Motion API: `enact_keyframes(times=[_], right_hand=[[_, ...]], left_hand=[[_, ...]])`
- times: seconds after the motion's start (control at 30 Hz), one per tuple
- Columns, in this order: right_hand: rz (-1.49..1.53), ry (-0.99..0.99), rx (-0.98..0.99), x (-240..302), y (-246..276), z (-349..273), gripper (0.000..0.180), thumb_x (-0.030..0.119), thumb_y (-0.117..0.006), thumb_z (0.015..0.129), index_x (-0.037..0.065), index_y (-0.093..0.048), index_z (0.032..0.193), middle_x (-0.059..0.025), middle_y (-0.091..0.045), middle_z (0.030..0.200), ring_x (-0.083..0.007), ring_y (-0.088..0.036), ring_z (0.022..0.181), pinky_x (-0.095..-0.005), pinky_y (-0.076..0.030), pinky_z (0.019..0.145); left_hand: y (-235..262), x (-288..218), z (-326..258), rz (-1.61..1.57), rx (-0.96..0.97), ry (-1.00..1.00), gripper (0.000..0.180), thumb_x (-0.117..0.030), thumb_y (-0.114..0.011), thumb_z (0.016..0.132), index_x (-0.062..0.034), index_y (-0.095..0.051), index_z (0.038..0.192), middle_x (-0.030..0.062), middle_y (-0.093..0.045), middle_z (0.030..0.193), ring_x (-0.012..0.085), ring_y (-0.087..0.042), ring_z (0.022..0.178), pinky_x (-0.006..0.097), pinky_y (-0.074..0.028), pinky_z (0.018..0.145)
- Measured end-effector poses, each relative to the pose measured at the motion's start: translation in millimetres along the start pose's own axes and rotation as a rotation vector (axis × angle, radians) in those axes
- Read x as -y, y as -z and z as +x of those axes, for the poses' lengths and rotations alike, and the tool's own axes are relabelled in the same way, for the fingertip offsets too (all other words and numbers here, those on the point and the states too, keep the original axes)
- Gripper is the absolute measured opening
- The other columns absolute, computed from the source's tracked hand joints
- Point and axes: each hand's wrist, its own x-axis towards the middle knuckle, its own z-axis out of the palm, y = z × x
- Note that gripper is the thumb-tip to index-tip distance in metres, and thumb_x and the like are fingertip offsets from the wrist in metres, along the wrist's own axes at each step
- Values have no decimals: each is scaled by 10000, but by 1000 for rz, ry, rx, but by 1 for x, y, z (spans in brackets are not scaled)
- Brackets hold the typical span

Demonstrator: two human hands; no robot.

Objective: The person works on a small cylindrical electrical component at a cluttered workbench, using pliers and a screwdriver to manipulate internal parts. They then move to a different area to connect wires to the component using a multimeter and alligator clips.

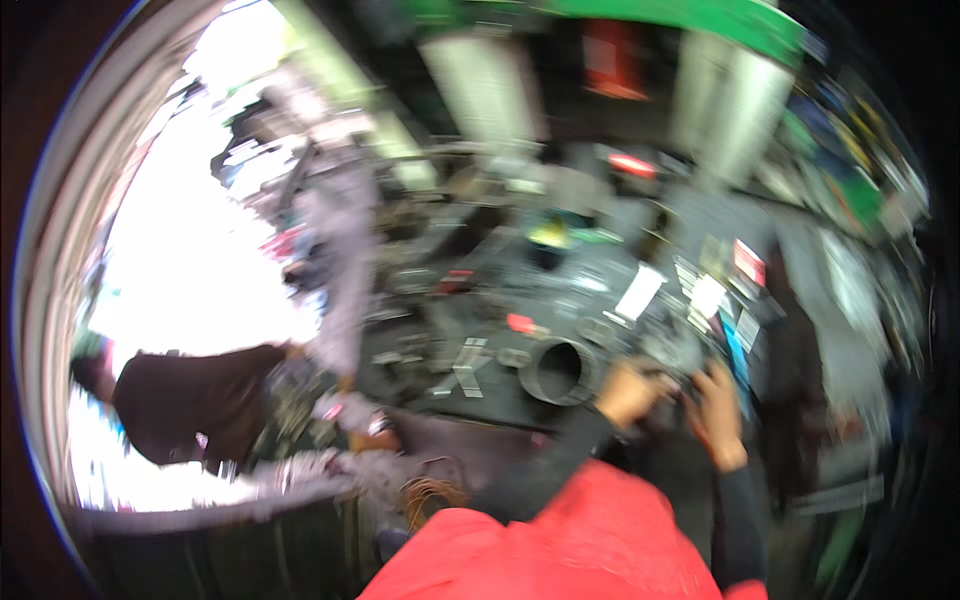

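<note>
Motion smears the whole head view. My left hand (pixel 630 393) is at the near edge of a dark workbench, fingers curled inward round something dark that I cannot make out. Close by on the right, my right hand (pixel 715 408) has bent fingers turned toward the left one, also closed on something unclear. Just beyond both hands is a greyish, rounded part (pixel 670 342), too blurred to name; whether the hands touch it I cannot tell. A dark metal ring or short cylinder (pixel 557 372) stands to the left of my left hand. A blue strip-like thing (pixel 735 350) lies beside my right hand.
The workbench (pixel 480 405) carries many blurred parts, a white card-like piece (pixel 638 292), a small red piece (pixel 520 323) and a dark container with yellow (pixel 549 240). Green-and-white machinery (pixel 690 20) rises behind. At left a person in dark clothes (pixel 195 400) bends near coiled wire (pixel 432 497).
</note>
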Motion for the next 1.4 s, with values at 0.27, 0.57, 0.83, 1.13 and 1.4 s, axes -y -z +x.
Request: enact_keyframes(times=[0.27, 0.57, 0.83, 1.13, 1.4], right_hand=[[-179, -83, 312, 9, 17, 15, 368, -10, -645, 845, -22, -662, 1213, -318, -649, 1188, -491, -613, 1092, -500, -513, 960], [28, -1, 320, 29, 38, 28, 336, 148, -671, 934, -20, -677, 1225, -353, -630, 1257, -523, -548, 1248, -512, -449, 1077], [-95, -123, 236, 11, 16, 23, 405, 339, -701, 953, -13, -698, 1154, -296, -708, 1034, -474, -668, 974, -525, -522, 860], [-58, 166, 261, 0, 22, 20, 280, 2, -619, 751, 44, -662, 1025, -146, -593, 1067, -361, -603, 1017, -456, -515, 874], [22, -146, -79, 18, 14, 10, 247, 175, -755, 869, 55, -648, 1057, -128, -613, 1009, -364, -639, 962, -463, -525, 809]], left_hand=[[-25, 45, 37, -169, -84, 4, 187, 69, -721, 782, 61, -745, 967, 111, -727, 795, 188, -687, 627, 325, -559, 512], [-31, 34, 48, -170, -82, -13, 198, 66, -717, 706, 30, -756, 898, 134, -720, 727, 210, -668, 540, 343, -525, 475], [-25, 30, 48, 211, -95, -170, 216, -25, -754, 721, 9, -767, 934, 141, -764, 871, 236, -727, 799, 374, -580, 742], [-12, 8, 30, 145, 88, -118, 147, -14, -713, 911, 24, -769, 1041, 93, -768, 903, 148, -706, 727, 315, -585, 698], [-6, 7, 31, -28, 99, 113, 192, -13, -721, 928, 46, -737, 1110, 88, -729, 1012, 166, -715, 881, 287, -626, 772]])
